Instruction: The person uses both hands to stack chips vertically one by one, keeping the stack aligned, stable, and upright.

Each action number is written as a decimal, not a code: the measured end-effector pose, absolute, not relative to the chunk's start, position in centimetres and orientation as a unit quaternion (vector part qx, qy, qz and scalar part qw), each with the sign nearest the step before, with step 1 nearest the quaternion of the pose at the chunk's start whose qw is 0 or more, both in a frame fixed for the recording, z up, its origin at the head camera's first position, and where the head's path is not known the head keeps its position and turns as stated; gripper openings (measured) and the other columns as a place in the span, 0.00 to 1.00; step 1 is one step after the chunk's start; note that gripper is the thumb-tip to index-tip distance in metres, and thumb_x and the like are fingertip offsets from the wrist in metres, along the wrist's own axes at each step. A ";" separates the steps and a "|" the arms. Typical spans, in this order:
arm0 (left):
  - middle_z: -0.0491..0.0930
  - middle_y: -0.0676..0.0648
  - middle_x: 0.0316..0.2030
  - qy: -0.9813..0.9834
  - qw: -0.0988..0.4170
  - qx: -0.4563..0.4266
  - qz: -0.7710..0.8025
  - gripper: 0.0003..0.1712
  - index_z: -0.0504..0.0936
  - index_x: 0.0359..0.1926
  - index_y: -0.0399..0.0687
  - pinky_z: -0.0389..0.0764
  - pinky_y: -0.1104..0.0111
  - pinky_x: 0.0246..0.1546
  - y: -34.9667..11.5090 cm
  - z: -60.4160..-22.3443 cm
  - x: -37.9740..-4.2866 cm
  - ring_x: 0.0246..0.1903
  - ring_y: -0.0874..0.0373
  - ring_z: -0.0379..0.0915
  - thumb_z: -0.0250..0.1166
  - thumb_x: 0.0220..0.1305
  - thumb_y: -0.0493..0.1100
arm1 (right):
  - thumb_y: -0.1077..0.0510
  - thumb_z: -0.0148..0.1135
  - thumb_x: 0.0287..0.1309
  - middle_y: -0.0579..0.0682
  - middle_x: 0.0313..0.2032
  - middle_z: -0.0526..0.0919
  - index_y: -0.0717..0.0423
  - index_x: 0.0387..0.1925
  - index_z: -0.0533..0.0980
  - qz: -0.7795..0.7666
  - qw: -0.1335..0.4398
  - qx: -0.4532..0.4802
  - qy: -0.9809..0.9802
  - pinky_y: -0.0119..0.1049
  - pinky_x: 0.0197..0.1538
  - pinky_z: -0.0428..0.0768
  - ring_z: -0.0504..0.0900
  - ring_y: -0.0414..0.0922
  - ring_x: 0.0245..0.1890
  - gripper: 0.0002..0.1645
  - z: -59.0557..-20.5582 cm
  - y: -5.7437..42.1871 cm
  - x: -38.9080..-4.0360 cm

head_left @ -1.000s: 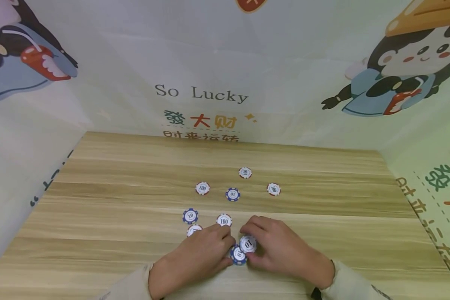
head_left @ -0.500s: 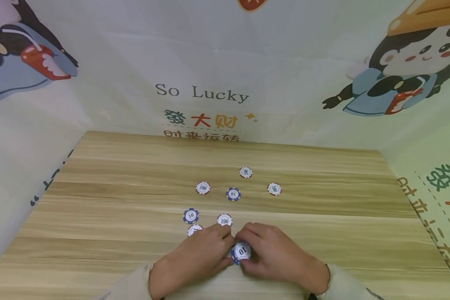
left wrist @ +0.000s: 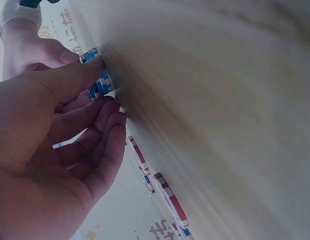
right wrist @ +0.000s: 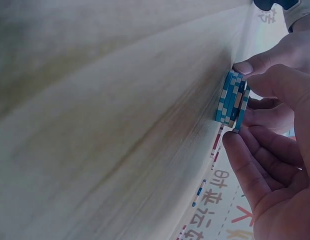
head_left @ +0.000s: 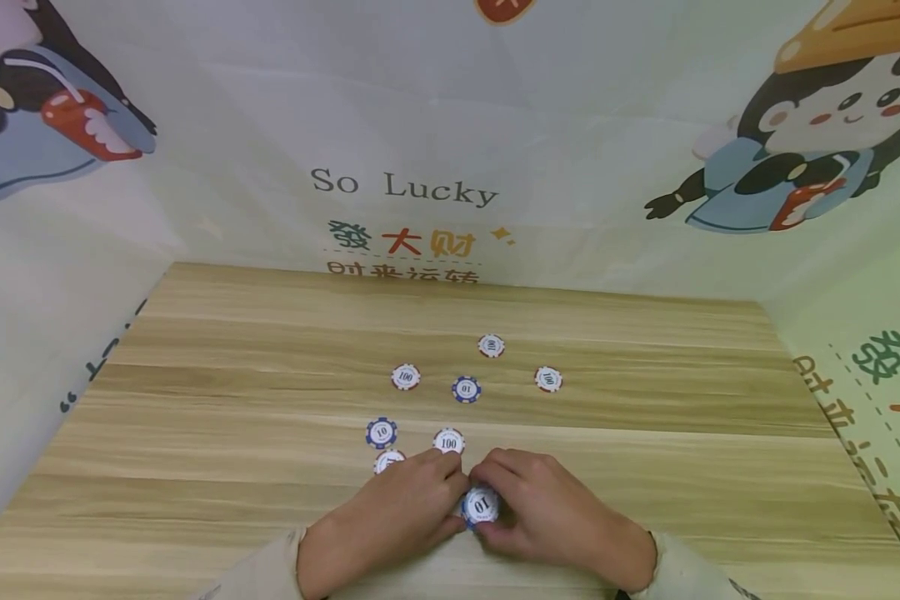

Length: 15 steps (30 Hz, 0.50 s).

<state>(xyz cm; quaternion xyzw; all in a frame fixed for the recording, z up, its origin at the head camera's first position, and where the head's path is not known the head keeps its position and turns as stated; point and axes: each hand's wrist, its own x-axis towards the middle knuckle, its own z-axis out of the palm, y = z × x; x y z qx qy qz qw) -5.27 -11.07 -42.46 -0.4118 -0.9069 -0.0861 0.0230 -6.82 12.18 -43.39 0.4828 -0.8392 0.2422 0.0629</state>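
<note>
A short stack of blue-edged poker chips stands on the table between the two hands, near its front edge. The left hand holds the stack between thumb and fingers, seen in the left wrist view. From the other side, the right hand pinches the uppermost chip, marked 10, by its edge. In the right wrist view this chip sits slightly tilted on the stack. Just past the left fingertips lies a white-faced 100 chip, and a red-edged chip is partly hidden behind the left hand.
Several single chips lie flat farther back: a blue-edged 10 chip at left, another blue-edged chip, and red-edged 100 chips around it. Printed cloth walls enclose the wooden table at the back and sides.
The right hand has moved left with its chip, bringing it from beside the stack to on top of it. The left hand has stayed in place around the stack.
</note>
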 end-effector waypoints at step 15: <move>0.80 0.51 0.40 -0.908 0.015 -0.410 -0.086 0.19 0.89 0.46 0.43 0.84 0.66 0.42 -11.0 -42.3 -5.3 0.39 0.59 0.78 0.78 0.68 0.54 | 0.54 0.85 0.53 0.44 0.43 0.86 0.58 0.49 0.84 0.243 0.050 0.475 -0.844 0.30 0.48 0.85 0.83 0.34 0.41 0.25 -43.4 12.1 -6.7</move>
